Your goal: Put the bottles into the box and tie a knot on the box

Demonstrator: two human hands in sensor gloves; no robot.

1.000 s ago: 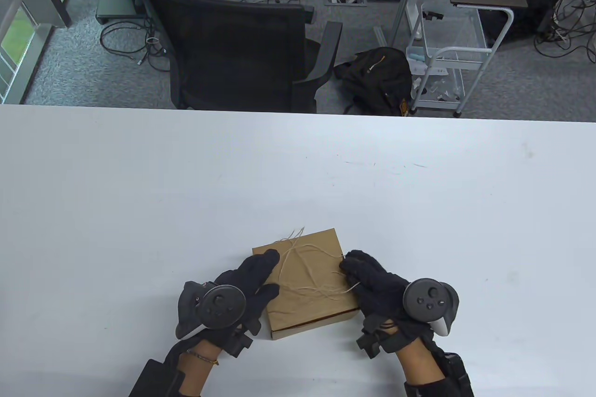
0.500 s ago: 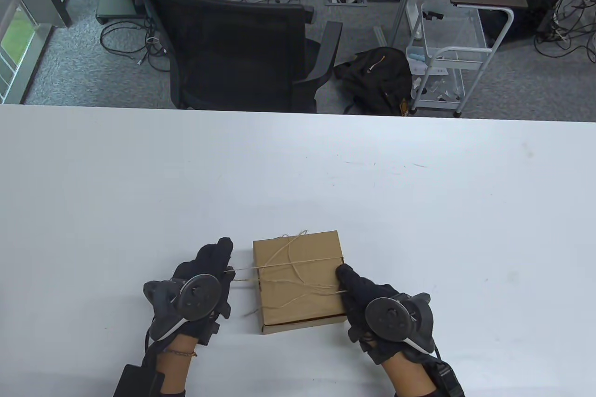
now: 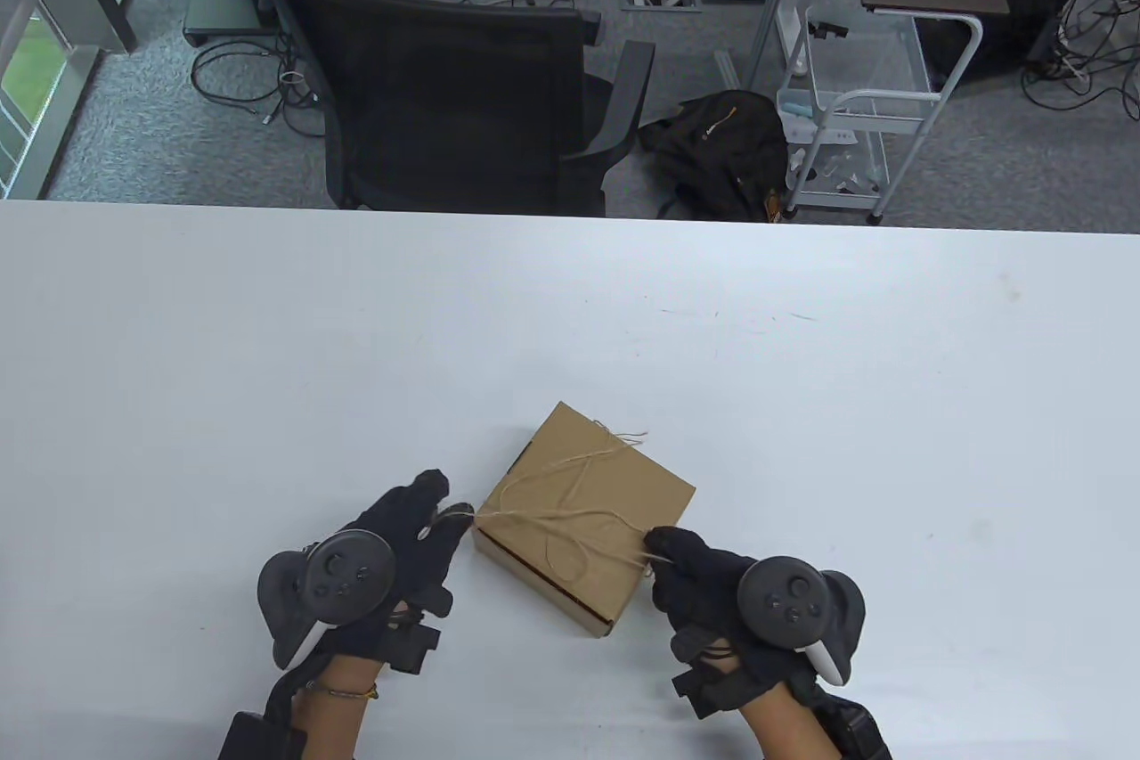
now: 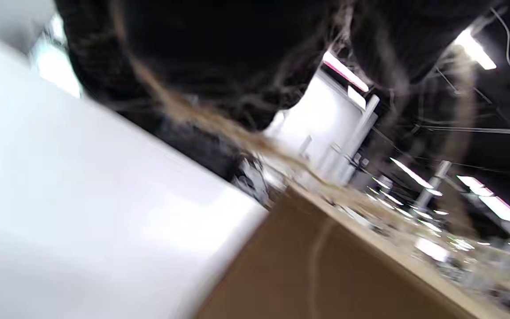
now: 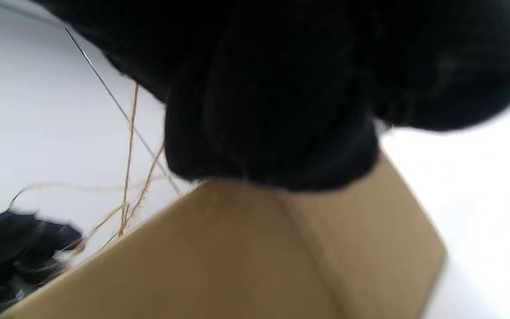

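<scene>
The box (image 3: 583, 542) sits shut on the white bench (image 3: 267, 368), near the 6 o'clock edge, turned so one corner points to 12 o'clock. No bottles show — they are likely inside, but that cannot be seen.

Thin brown string (image 3: 570, 519) lies over the lid in loose loops, with frayed ends by the 12 o'clock corner.

The left hand (image 3: 392, 546) is at the box's 9 o'clock corner. Its grip looks pinched on a string end just beside that corner, and the string runs tight from there across the lid. The left wrist view is blurry, but string does run under the glove.

The right hand (image 3: 704, 573) is at the box's 3 o'clock side. Its fingertips (image 3: 663, 542) pinch the other end of the string right at the box edge.

The step in hand looks like the knot — both ends are held and pulled apart. The loops on the lid are not snug yet. The next move likely calls for an even pull to 9 and 3 o'clock, while the box is kept from spinning, then a second cross-over so the knot holds. The string is thin and frayed, so it could slip out of the gloves.
</scene>
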